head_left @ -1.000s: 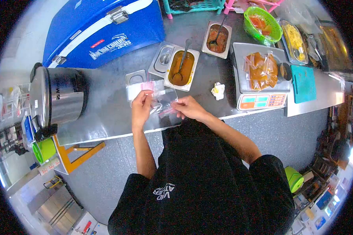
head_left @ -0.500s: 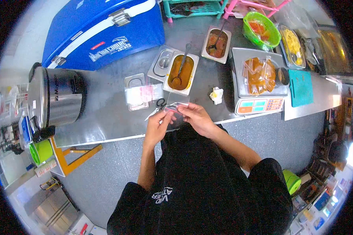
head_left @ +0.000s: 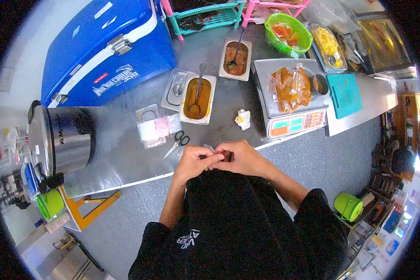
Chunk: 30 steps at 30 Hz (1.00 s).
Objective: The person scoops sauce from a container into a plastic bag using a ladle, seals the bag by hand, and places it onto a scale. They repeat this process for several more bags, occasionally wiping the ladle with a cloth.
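Observation:
My left hand (head_left: 194, 162) and my right hand (head_left: 243, 158) meet at the table's front edge, both closed on a small clear plastic bag (head_left: 209, 149), mostly hidden by the fingers. Scissors (head_left: 178, 142) lie just left of my hands. Beyond them is a stack of clear bags (head_left: 158, 128) over a metal lid. A steel container of orange-brown sauce (head_left: 198, 100) holds a ladle. Farther back, a second steel container (head_left: 235, 59) holds reddish food and a spoon. Filled sauce bags (head_left: 291, 88) lie on the scale (head_left: 296, 124), beside a dark round container.
A blue cooler (head_left: 112, 60) and a large steel pot (head_left: 63, 140) stand at the left. A crumpled white cloth (head_left: 242, 119) lies before the scale. At the right are a green basket (head_left: 288, 34), a yellow-food tray (head_left: 328, 46) and a teal board (head_left: 344, 95).
The view has shifted, and the table items appear farther left and partly lower. My hands have come closer together around the bag, covering more of it. The scissors show more fully.

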### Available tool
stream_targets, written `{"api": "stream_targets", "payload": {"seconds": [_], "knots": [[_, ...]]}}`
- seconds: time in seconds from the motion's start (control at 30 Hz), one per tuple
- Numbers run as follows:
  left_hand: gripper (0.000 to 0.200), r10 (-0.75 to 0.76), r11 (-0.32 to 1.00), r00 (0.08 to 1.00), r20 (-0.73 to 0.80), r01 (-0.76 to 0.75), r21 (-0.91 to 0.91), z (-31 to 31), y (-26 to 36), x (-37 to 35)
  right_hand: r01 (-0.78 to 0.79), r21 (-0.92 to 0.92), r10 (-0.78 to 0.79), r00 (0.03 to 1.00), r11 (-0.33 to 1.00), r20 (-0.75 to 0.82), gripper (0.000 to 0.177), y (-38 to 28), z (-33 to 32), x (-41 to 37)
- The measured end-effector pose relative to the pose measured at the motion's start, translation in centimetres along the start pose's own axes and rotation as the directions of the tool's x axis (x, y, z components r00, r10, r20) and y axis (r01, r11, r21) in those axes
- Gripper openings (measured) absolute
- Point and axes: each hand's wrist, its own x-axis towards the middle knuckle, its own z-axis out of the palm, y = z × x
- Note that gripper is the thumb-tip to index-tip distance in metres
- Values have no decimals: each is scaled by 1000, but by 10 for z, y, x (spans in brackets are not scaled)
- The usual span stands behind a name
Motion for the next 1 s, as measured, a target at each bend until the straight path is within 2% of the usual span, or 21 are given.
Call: {"api": "stream_targets", "payload": {"seconds": [0.1,0.13,0.23,0.37,0.43,0.47,0.5,0.57,0.63,0.67,0.77,0.87,1.0], "knots": [[29,48,992,982,184,-68,104,-8,3,3,-2,-9,4,992,1000,127,15,6,-15,-2],[28,108,982,968,225,-139,127,-9,4,5,-17,-21,19,994,1000,106,13,6,-16,-1],[23,98,981,972,212,-131,145,-8,7,6,-24,-5,25,994,1000,103,13,4,-21,1],[17,202,920,978,59,-210,330,0,9,9,47,-74,-42,997,996,60,19,5,-16,4],[17,161,926,982,95,-184,329,-3,12,9,49,-136,-38,996,990,84,23,8,-14,8],[17,122,941,986,116,-152,302,-4,12,9,58,-105,-47,994,993,98,21,9,-16,9],[17,81,955,987,138,-117,274,-5,12,10,-36,-4,36,988,999,151,21,9,-20,10],[18,133,947,982,132,-165,274,-8,16,10,-238,183,181,942,954,282,21,7,-27,12],[19,171,935,980,100,-193,298,-8,12,10,-25,-67,36,983,997,177,22,10,-26,12],[18,170,923,983,61,-181,340,-6,10,11,75,-199,-48,989,977,140,23,14,-25,13],[18,163,880,986,-34,-130,457,0,9,13,195,-383,-218,976,903,-17,25,43,-1,21],[17,167,838,981,-103,-86,538,-2,12,16,85,-363,-132,985,928,-106,27,47,10,25],[18,217,807,954,-206,-57,587,1,9,12,-80,-442,-41,965,893,-258,28,37,16,25]]}}
